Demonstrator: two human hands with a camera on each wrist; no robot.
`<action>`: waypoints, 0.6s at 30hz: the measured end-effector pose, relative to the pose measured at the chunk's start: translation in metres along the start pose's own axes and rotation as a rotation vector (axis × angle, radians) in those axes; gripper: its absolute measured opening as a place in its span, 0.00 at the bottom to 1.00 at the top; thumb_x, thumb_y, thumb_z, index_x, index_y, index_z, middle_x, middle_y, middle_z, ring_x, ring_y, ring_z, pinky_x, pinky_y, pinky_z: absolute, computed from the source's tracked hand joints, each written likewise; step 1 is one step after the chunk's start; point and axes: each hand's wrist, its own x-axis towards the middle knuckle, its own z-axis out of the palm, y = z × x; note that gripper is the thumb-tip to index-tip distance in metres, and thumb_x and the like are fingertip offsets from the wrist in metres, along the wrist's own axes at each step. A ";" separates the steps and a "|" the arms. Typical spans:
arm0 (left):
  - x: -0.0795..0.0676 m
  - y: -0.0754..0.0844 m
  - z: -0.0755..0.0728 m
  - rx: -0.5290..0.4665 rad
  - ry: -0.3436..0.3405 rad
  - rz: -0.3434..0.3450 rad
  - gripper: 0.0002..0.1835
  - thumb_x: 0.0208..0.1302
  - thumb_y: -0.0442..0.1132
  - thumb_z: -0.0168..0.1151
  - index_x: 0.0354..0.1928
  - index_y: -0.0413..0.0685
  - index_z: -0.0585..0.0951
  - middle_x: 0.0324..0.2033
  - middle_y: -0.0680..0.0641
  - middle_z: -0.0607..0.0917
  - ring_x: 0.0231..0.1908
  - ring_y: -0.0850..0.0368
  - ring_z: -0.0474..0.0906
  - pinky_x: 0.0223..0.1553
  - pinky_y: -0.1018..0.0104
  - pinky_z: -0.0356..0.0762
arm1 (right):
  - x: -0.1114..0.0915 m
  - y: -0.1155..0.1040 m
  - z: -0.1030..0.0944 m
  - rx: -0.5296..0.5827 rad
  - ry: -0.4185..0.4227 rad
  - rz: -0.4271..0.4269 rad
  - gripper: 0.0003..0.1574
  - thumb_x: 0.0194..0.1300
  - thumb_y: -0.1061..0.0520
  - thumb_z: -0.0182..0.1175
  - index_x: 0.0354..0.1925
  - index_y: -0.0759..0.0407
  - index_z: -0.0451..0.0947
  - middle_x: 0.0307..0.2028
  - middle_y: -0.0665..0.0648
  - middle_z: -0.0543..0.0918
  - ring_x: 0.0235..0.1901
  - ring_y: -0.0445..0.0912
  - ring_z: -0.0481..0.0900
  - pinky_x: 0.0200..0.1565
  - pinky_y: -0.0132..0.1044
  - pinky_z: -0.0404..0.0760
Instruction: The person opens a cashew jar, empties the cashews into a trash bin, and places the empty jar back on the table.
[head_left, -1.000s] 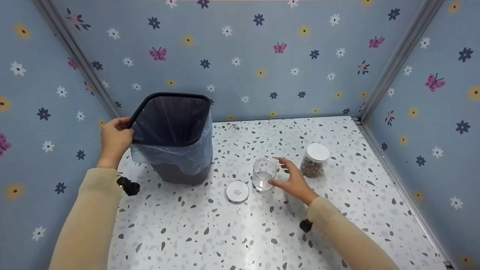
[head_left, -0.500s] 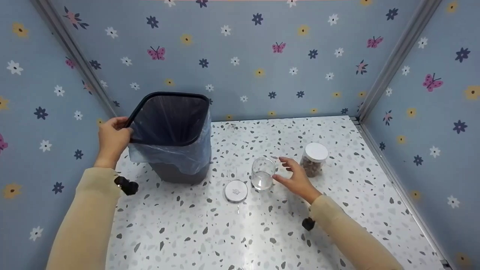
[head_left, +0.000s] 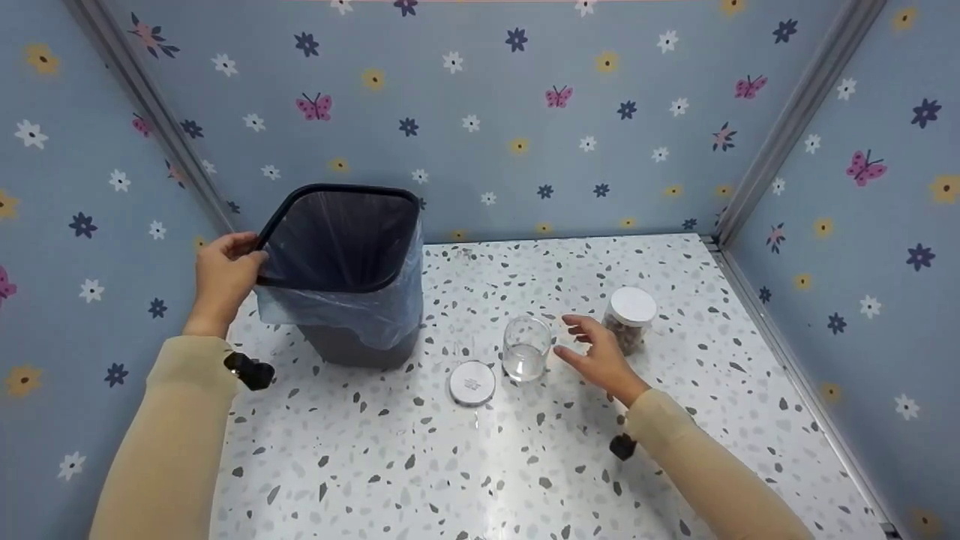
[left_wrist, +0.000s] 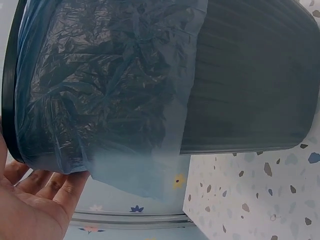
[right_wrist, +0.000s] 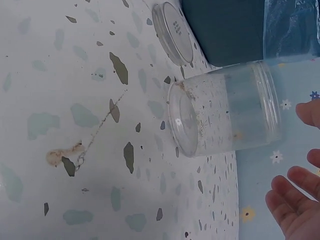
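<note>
My left hand [head_left: 225, 277] grips the black rim of a grey trash bin [head_left: 337, 349] at its left side. A bluish clear bag [left_wrist: 110, 75] lines the bin and folds down over its outside. In the left wrist view, the fingers lie under the rim and bag. Just right of a clear, uncapped jar [head_left: 526, 360], my right hand [head_left: 604, 360] hovers with spread fingers and holds nothing. The jar stands upright; in the right wrist view a gap separates it from the fingers. A round white lid [head_left: 472, 383] lies left of the jar.
A second jar [head_left: 628, 322] with a white lid and brown contents stands behind the right hand. Brownish smears [right_wrist: 65, 154] mark the speckled tabletop [head_left: 420, 465]. Flower-patterned walls [head_left: 480, 97] enclose the table at the back and sides.
My right hand has drawn away from the clear jar toward the right, its fingers leaving the jar's side. The left hand keeps its grip on the bin rim.
</note>
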 end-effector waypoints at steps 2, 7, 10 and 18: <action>0.000 0.001 0.000 -0.003 -0.008 0.000 0.27 0.80 0.41 0.56 0.75 0.36 0.76 0.65 0.38 0.81 0.50 0.71 0.75 0.51 0.79 0.74 | 0.001 -0.001 -0.001 -0.004 0.002 -0.004 0.34 0.70 0.64 0.72 0.69 0.74 0.75 0.67 0.75 0.80 0.64 0.72 0.80 0.68 0.62 0.80; -0.001 0.001 0.001 -0.003 -0.011 0.026 0.28 0.80 0.41 0.57 0.76 0.35 0.74 0.68 0.35 0.80 0.52 0.71 0.73 0.53 0.78 0.72 | 0.002 -0.005 -0.004 -0.035 0.020 -0.038 0.31 0.69 0.65 0.73 0.67 0.72 0.77 0.65 0.74 0.82 0.61 0.67 0.83 0.66 0.60 0.83; -0.002 0.001 0.001 -0.001 0.006 0.034 0.28 0.80 0.40 0.56 0.76 0.35 0.73 0.68 0.35 0.79 0.51 0.72 0.73 0.51 0.78 0.73 | 0.003 -0.007 -0.006 -0.040 0.026 -0.050 0.31 0.69 0.65 0.73 0.67 0.72 0.78 0.64 0.73 0.83 0.60 0.66 0.84 0.66 0.60 0.83; -0.009 0.007 0.004 0.019 0.048 0.037 0.29 0.80 0.40 0.56 0.78 0.36 0.71 0.69 0.34 0.78 0.71 0.43 0.78 0.65 0.61 0.78 | 0.007 -0.012 -0.011 -0.056 0.021 -0.048 0.30 0.70 0.65 0.72 0.67 0.71 0.78 0.65 0.72 0.83 0.61 0.68 0.83 0.66 0.60 0.83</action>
